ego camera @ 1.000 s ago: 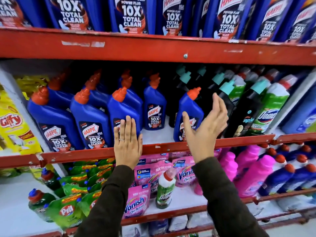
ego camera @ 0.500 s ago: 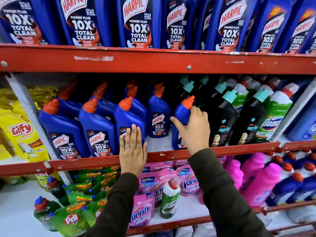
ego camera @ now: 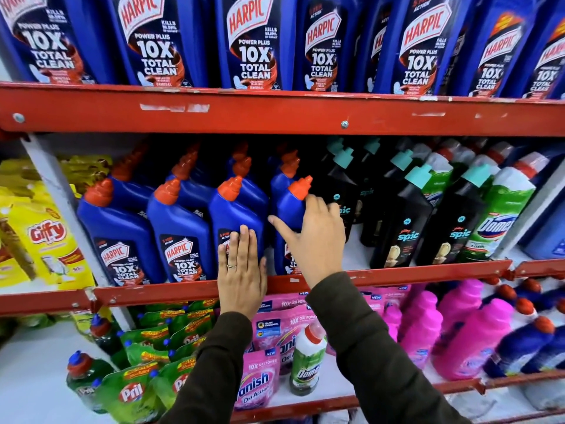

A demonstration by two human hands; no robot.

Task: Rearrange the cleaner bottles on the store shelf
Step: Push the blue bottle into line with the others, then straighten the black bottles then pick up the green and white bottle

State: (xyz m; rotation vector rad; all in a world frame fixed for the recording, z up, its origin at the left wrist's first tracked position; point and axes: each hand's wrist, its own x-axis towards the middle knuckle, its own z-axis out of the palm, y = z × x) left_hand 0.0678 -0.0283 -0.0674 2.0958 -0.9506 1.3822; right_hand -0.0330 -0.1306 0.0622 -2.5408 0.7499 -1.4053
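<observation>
Right hand [ego camera: 316,240] grip wrapped round blue Harpic bottle [ego camera: 290,218], pulling it into front row; left hand [ego camera: 241,270] spread flat, bracing neighbour Harpic bottle [ego camera: 237,218] against tipping.

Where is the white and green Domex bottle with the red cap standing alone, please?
In the head view, the Domex bottle stands on the lower shelf, centre, right of the pink Vanish pouch and beneath the right hand.

I see red metal shelving [ego camera: 275,113] filling my view, its paint chipped along the front rail, bolt heads showing at ten and twelve o'clock. A white upright [ego camera: 61,191] slants down at nine o'clock. The white shelf boards [ego camera: 27,377] look brightly lit, while the middle tier's back falls into shadow
</observation>
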